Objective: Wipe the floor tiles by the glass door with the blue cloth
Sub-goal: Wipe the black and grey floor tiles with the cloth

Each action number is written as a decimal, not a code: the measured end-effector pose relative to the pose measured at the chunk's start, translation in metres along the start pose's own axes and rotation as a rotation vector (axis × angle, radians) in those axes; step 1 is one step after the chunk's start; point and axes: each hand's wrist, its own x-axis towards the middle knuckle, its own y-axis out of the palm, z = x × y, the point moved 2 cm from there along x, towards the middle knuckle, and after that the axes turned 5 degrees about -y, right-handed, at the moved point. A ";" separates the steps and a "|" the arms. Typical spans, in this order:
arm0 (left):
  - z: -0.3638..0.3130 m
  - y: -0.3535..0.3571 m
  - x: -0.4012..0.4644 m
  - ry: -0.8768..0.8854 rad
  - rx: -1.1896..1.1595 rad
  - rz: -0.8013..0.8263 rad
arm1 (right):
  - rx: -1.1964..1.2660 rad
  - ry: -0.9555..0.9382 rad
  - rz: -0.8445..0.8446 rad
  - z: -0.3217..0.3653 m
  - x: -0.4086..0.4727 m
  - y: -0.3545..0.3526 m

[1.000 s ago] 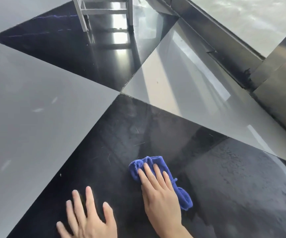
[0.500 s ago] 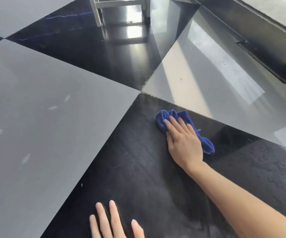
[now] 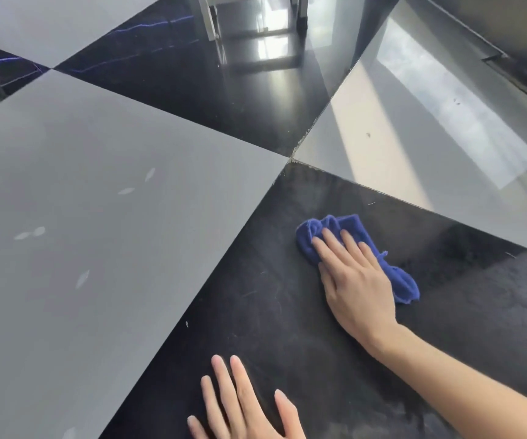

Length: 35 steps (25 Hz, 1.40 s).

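1. The right hand [image 3: 355,280] lies flat on the blue cloth [image 3: 360,253], fingers straight and pressing it down onto the black tile [image 3: 287,312]. Nothing is gripped; the cloth is bunched under the palm, with a tail sticking out to the right of the hand.

2. The left hand [image 3: 243,403] is spread flat on the same tile, near the bottom of the view, fingers straight, holding nothing. I judge it to be propping the person up.

3. The cloth sits in the far part of the black tile, near the joint with the pale tile [image 3: 430,144] and not far from the corner [image 3: 290,160] where four tiles meet.

4. Progress, as I read it: the wiping is mid-way at best. The black tile shows dull smears, fine scratches or hairs left of the cloth and a mottled patch to the right. The grey tile [image 3: 97,232] carries several pale marks, and the pale tile has a few dark specks.

5. Edges: the door track [image 3: 509,68] runs along the far right, well apart from the cloth. Grit seems to sit in the joint by the corner.

6. Room: open floor lies left and ahead. White furniture legs [image 3: 210,20] stand far off at the top, so strokes have space in every direction except towards the track.
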 end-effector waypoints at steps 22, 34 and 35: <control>0.047 -0.056 -0.007 -0.031 0.139 0.023 | 0.037 -0.144 -0.074 0.006 0.018 0.008; 0.046 -0.056 -0.006 -0.039 0.163 0.010 | -0.015 -0.106 0.046 0.002 0.078 0.021; 0.045 -0.055 -0.006 -0.041 0.163 0.007 | -0.008 -0.151 0.037 0.005 0.068 0.018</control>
